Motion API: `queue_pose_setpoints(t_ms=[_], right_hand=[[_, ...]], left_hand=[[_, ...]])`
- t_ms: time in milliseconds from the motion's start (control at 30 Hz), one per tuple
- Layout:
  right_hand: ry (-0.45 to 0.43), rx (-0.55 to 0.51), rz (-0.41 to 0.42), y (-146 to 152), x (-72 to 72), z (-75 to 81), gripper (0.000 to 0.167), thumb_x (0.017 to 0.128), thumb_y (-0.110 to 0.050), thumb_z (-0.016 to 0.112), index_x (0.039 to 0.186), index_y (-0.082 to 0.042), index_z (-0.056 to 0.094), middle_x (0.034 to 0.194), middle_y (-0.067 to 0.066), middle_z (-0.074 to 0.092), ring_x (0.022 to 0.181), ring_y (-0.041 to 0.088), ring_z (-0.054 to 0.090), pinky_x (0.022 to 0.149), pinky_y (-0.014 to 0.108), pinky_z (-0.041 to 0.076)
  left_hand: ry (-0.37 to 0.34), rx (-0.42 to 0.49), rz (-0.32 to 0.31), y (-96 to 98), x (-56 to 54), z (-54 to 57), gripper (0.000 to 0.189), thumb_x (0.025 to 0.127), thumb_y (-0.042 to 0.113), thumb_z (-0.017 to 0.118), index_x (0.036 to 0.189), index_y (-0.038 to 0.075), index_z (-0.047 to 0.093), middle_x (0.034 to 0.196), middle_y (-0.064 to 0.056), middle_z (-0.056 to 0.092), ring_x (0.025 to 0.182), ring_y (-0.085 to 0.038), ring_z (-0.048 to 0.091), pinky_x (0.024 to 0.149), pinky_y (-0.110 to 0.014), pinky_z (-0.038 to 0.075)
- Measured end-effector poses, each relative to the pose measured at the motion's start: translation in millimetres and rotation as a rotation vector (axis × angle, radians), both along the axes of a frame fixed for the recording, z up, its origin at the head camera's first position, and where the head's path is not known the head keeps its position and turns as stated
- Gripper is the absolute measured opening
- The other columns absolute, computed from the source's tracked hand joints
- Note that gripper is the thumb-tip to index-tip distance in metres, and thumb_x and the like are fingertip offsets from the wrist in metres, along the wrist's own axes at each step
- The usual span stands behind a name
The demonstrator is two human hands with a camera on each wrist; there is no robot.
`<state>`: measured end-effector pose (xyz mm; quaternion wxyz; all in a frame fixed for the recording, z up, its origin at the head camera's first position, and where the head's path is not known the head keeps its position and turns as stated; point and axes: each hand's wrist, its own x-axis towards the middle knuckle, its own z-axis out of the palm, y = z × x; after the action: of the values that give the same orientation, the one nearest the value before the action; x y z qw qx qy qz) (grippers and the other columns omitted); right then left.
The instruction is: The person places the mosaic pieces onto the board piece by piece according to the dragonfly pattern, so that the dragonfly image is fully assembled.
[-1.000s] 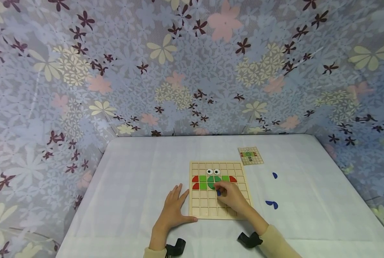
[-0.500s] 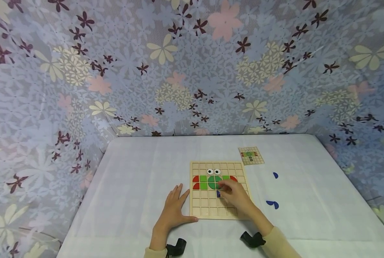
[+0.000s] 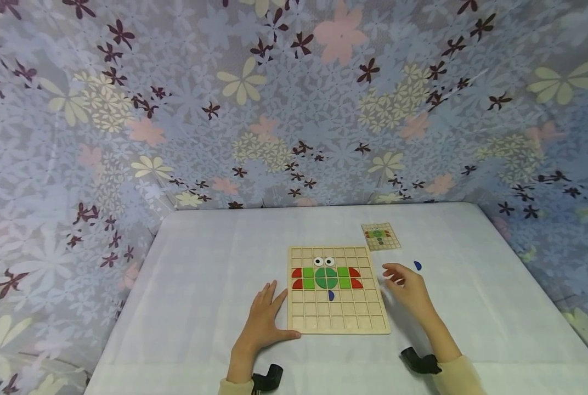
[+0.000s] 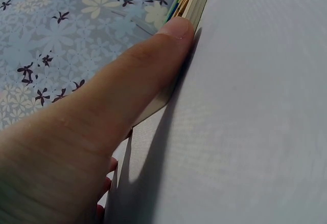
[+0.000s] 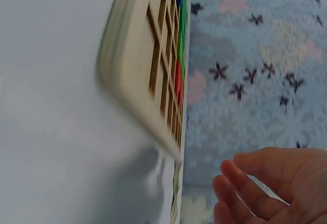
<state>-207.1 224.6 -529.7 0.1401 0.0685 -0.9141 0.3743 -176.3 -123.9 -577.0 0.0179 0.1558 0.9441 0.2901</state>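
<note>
A wooden grid board (image 3: 338,325) lies on the white-covered table. It bears two eye tiles (image 3: 324,261), red quarter-round tiles (image 3: 297,278), light green squares (image 3: 344,277), a darker green circle of quarters (image 3: 326,278) and a blue half-round tile (image 3: 331,295) just under the circle. My left hand (image 3: 264,321) is spread at the board's lower left, the thumb (image 4: 176,27) touching its front edge. To the right of the board, my right hand (image 3: 408,289) hovers over the cloth with fingers loosely bent and holding nothing. Another blue half-round tile (image 3: 417,265) lies just beyond it.
A small printed pattern card (image 3: 395,242) lies behind the board's back right corner. Flowered fabric (image 3: 294,109) hangs behind and at both sides of the table. Each wrist carries a black camera mount (image 3: 419,362).
My right hand has let go of the blue half-round tile, which now lies in the grid, and has moved right off the board. The left hand has stayed put.
</note>
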Motion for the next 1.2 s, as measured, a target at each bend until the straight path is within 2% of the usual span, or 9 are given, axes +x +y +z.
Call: queue_pose_setpoints(t_ms=[267,333,533,667,933,1200], right_hand=[[-0.034,0.053,-0.087,34,18.2,1.5,0.036,0.078,0.009,0.066,0.113,0.004,0.063,0.088,0.016,0.07,0.074,0.023,0.063,0.062,0.02,0.051],[-0.071,0.058,-0.094,40,23.6,1.3,0.036,0.078,0.008,0.066,0.114,0.005,0.063,0.09,0.017,0.07,0.076,0.024,0.062,0.061,0.02,0.05],[-0.216,0.102,-0.058,55,39.8,-3.3,0.044,0.073,0.003,0.071,0.116,0.007,0.061,0.098,0.021,0.068,0.085,0.03,0.062,0.066,0.031,0.052],[-0.229,0.139,-0.023,60,46.4,-8.1,0.05,0.068,0.002,0.076,0.116,0.006,0.061,0.099,0.02,0.067,0.085,0.029,0.062,0.068,0.035,0.053],[-0.215,0.145,-0.033,63,47.9,-17.5,0.05,0.067,0.006,0.076,0.115,0.002,0.064,0.097,0.016,0.068,0.076,0.016,0.059,0.062,0.022,0.051],[-0.214,0.111,-0.029,64,46.6,-23.0,0.044,0.068,0.006,0.076,0.111,0.0,0.067,0.098,0.014,0.07,0.072,0.005,0.053,0.062,0.019,0.049]], left_hand=[[-0.002,-0.003,0.0,0.7,0.5,1.9,0.105,0.059,0.058,0.082,0.144,0.011,0.042,0.157,-0.016,0.025,0.147,-0.036,0.019,0.119,-0.054,0.02],[-0.002,0.003,0.001,0.9,0.6,2.2,0.104,0.059,0.057,0.082,0.144,0.011,0.043,0.157,-0.016,0.026,0.147,-0.036,0.019,0.119,-0.054,0.02],[-0.016,0.005,0.007,1.2,1.4,1.9,0.105,0.059,0.058,0.082,0.144,0.011,0.042,0.157,-0.016,0.025,0.147,-0.036,0.018,0.119,-0.054,0.019],[-0.023,0.01,0.007,1.6,1.3,1.5,0.105,0.059,0.058,0.082,0.144,0.011,0.042,0.157,-0.016,0.024,0.147,-0.036,0.017,0.119,-0.054,0.019],[-0.011,0.021,0.003,0.9,2.0,3.2,0.105,0.059,0.056,0.082,0.144,0.01,0.043,0.157,-0.017,0.025,0.147,-0.037,0.018,0.119,-0.055,0.019],[-0.009,0.016,-0.003,0.8,3.6,4.4,0.104,0.059,0.056,0.082,0.144,0.01,0.042,0.157,-0.017,0.026,0.146,-0.037,0.019,0.118,-0.056,0.02]])
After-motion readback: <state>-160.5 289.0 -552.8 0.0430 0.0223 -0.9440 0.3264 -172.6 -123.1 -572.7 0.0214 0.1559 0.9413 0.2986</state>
